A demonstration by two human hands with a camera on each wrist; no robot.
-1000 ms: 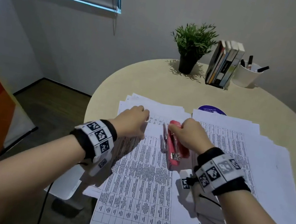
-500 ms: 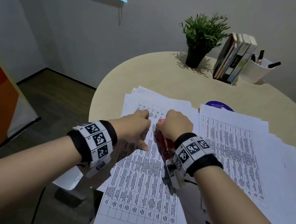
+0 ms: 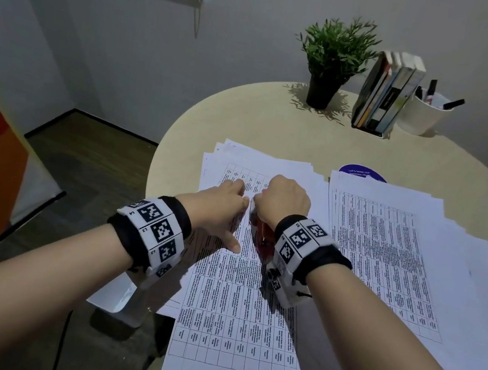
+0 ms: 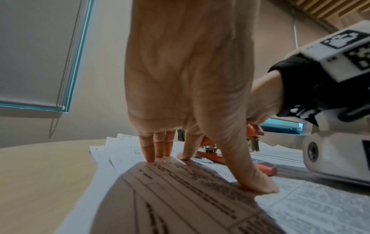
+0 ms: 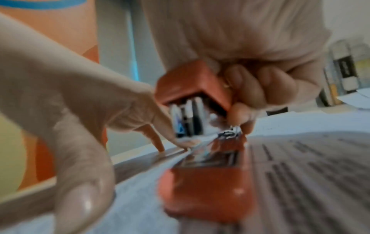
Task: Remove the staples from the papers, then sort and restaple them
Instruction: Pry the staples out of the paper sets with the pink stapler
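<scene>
Right hand (image 3: 286, 199) grips the red metal stapler (image 5: 208, 159), long axis along the printed white paper sheets (image 3: 236, 305), mouth pointing away; left hand (image 3: 219, 209) presses flat, fingers straight.

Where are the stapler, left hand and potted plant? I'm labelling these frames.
stapler (image 4: 267, 169), left wrist view, red base end.
left hand (image 3: 219, 205), head view, back of hand.
potted plant (image 3: 322, 92), head view, black pot.

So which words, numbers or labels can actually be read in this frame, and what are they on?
None can be read with confidence.
Printed tables on the papers: too small and blurred.
White text on the purple disc: blurred.
Small codes beside the markers on the left wristband: too small.
Book spines: unreadable.
</scene>
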